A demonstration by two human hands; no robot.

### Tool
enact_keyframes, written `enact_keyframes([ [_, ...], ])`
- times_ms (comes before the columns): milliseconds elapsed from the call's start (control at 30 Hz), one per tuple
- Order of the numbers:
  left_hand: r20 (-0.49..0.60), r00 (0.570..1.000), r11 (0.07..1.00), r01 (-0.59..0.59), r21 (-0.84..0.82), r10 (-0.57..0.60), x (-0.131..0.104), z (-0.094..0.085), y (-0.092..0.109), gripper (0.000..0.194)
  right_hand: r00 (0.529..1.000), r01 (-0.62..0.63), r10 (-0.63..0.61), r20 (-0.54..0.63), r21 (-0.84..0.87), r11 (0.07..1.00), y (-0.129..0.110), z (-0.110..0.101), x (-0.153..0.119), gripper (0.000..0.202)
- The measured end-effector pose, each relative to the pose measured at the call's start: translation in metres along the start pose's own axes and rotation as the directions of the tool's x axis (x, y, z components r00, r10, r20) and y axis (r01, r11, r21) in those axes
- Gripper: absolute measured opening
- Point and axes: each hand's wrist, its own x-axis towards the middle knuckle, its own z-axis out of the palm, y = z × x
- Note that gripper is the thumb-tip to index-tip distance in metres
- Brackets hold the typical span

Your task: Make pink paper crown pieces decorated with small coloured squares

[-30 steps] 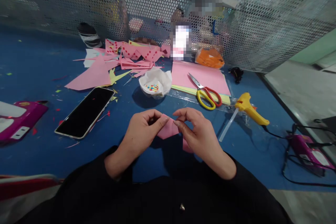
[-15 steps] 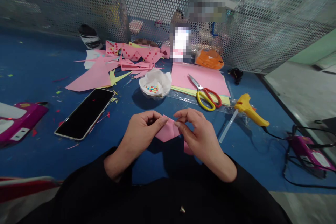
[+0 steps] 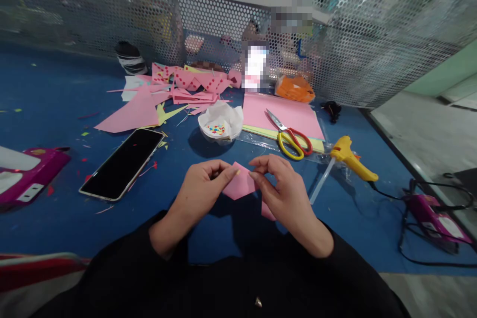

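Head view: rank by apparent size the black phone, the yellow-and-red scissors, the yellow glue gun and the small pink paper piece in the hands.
1. Black smartphone, plainly largest.
2. Yellow-and-red-handled scissors and yellow glue gun look about alike; not ranked against each other.
3. Small folded pink paper piece, pinched between left hand and right hand, partly hidden but smallest.

My messy craft desk rn

Phone (image 3: 122,163) on my left, scissors (image 3: 292,136) lying on the pink sheets (image 3: 286,112), yellow glue gun (image 3: 350,158) just right of them, paper bowl (image 3: 220,123) in between.
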Motion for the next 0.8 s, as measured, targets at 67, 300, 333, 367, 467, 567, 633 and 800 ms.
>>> enact_keyframes([
  [67,-0.005,1.0,1.0,-0.006,-0.023,0.006,0.0,0.0,0.0,0.041,1.0,-0.002,0.002,-0.006,0.001,1.0,0.0,0.0,0.0,0.011],
  [300,0.0,1.0,0.999,-0.022,0.05,0.022,0.001,0.0,-0.003,0.033,0.999,0.044,-0.044,0.008,0.006,0.999,0.001,0.001,-0.001,0.011],
  [333,0.0,1.0,0.998,-0.028,0.056,0.028,0.001,0.0,-0.003,0.032,0.999,0.051,-0.051,0.005,-0.004,0.999,0.002,0.002,-0.001,0.012],
  [367,0.007,0.999,0.998,-0.031,0.059,0.031,0.002,0.0,-0.003,0.032,0.998,0.058,-0.058,0.001,-0.018,0.998,0.002,0.003,-0.001,0.013],
  [467,0.04,0.999,0.999,-0.005,0.046,0.003,0.003,-0.001,-0.003,0.031,0.996,0.088,-0.088,-0.005,-0.072,0.994,0.002,0.004,0.002,0.013],
  [567,0.015,0.999,1.0,0.029,0.011,-0.029,0.005,-0.003,-0.002,0.03,0.986,0.154,-0.163,-0.044,-0.154,0.976,0.003,-0.009,0.008,0.012],
  [633,-0.023,0.999,0.999,0.048,-0.012,-0.048,0.006,-0.004,-0.002,0.031,0.97,0.155,-0.2,-0.14,-0.28,0.947,0.009,-0.032,0.009,0.015],
  [800,-0.096,0.989,0.986,0.097,-0.134,-0.11,0.008,-0.002,-0.002,0.037,0.947,-0.239,0.003,-0.321,-0.699,0.674,0.059,-0.111,0.004,0.039],
])
